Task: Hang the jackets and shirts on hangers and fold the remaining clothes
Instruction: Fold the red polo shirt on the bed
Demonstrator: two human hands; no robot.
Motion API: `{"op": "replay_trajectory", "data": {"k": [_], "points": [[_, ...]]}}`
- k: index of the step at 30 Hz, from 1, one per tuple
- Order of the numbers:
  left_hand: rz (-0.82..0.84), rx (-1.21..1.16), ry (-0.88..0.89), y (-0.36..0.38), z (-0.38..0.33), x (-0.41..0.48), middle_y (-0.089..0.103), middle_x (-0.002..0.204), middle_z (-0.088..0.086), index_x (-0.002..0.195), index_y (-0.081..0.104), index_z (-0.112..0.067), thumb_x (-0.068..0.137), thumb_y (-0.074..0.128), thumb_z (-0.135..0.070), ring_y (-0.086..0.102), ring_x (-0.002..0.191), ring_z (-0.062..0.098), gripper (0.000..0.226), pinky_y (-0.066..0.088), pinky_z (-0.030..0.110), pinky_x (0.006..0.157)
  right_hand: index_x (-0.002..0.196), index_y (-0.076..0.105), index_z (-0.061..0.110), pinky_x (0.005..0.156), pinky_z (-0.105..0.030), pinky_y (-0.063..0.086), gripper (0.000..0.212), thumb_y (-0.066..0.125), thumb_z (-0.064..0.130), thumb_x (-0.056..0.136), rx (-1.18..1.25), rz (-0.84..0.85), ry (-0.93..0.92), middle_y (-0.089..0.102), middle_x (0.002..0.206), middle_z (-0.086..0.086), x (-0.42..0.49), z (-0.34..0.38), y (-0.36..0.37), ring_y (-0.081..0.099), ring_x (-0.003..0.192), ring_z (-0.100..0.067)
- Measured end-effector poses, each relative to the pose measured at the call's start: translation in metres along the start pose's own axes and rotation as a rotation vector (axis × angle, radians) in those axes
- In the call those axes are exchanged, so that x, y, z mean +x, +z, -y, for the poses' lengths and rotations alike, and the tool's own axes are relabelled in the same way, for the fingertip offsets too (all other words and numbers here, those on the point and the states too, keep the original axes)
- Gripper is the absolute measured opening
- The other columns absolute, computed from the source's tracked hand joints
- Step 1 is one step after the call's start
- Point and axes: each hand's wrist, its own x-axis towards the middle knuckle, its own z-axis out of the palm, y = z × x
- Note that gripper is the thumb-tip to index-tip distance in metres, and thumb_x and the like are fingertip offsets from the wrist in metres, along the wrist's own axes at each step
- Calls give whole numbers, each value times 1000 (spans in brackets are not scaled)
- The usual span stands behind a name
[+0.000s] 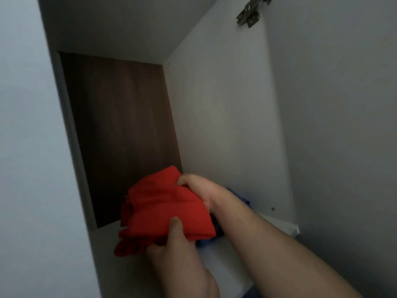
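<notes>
A folded red garment [159, 209] is held just above a white wardrobe shelf [120, 265], inside an open compartment. My left hand [174, 246] grips its near edge from below, thumb pressed on top of the cloth. My right hand [199, 190] holds the far right side, fingers curled over the fold. A dark blue garment [204, 243] lies partly hidden under the red one and behind my right wrist.
The compartment has a dark brown back panel [122, 134], a white right side wall [225, 125] and a white top. A metal door hinge [250, 12] sits at the upper right. A grey-white wall [25, 147] fills the left.
</notes>
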Motion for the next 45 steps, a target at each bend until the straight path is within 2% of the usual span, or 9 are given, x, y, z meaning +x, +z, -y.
{"op": "replay_trajectory", "data": {"k": [6, 10, 13, 16, 19, 21, 32, 37, 45], "points": [[1, 237, -175, 2, 38, -6, 53, 120, 16, 133, 47, -5, 91, 56, -4, 55, 87, 25, 44, 50, 35, 66, 126, 56, 1, 69, -32, 56, 34, 49, 0, 93, -383, 97, 96, 66, 98, -16, 2, -21, -2, 66, 81, -25], [321, 513, -548, -7, 19, -35, 65, 87, 28, 102, 61, 14, 92, 57, -11, 61, 65, 38, 27, 51, 43, 52, 136, 51, 8, 76, -32, 55, 44, 60, 9, 94, -514, 41, -68, 63, 123, -14, 4, -25, -15, 62, 96, -22], [424, 994, -68, -9, 2, -43, 73, 70, 12, 63, 77, -16, 86, 69, -18, 71, 63, 23, 24, 59, 36, 58, 135, 53, 27, 74, -19, 51, 50, 69, 19, 88, -660, 86, -263, 58, 131, -3, -4, -17, -24, 59, 105, -11], [371, 1523, 640, -13, 5, -39, 56, 134, -3, 118, 61, -39, 86, 62, -43, 47, 128, 11, 32, 34, 30, 108, 118, 63, 38, 99, -27, 48, 41, 74, 21, 83, -723, 160, -389, 66, 122, 7, -20, -21, -33, 60, 114, -7], [267, 2073, 704, -21, 22, -17, -10, 162, 6, 153, -5, -24, 93, 34, -58, -9, 149, 26, 79, 1, 44, 119, 124, 65, 27, 107, -25, 41, 42, 74, 16, 85, -812, 180, -458, 61, 132, 9, -33, -32, -45, 53, 124, -3], [272, 2253, 492, -25, 30, -12, -16, 161, 8, 152, -13, -23, 94, 25, -61, -14, 148, 30, 79, -2, 50, 118, 131, 61, 20, 114, -26, 33, 48, 73, 15, 85, -873, 202, -452, 51, 144, 5, -39, -34, -52, 42, 134, -3], [282, 2352, 365, -37, 41, -11, -4, 162, 4, 152, -1, -32, 93, 28, -61, 11, 145, 35, 71, 18, 49, 112, 143, 46, 33, 114, -26, 27, 50, 59, 23, 96, -1213, 303, -210, 30, 157, 10, -34, -37, -39, 32, 140, -10], [291, 2327, 390, -39, 42, -6, -4, 162, 5, 152, 0, -32, 94, 30, -58, 12, 145, 35, 70, 18, 47, 112, 131, 61, 18, 106, -23, 34, 34, 55, 19, 98, -1124, -154, -581, 53, 142, -4, -29, -21, -50, 48, 129, -14], [356, 2258, 430, -41, 48, 1, -7, 162, 6, 152, -5, -30, 98, 32, -50, 6, 147, 35, 68, 16, 41, 116, 136, 56, 27, 116, -32, 27, 36, 49, 26, 100, -1395, 56, -105, 49, 146, 7, -13, -37, -102, 43, 134, -15]]}}
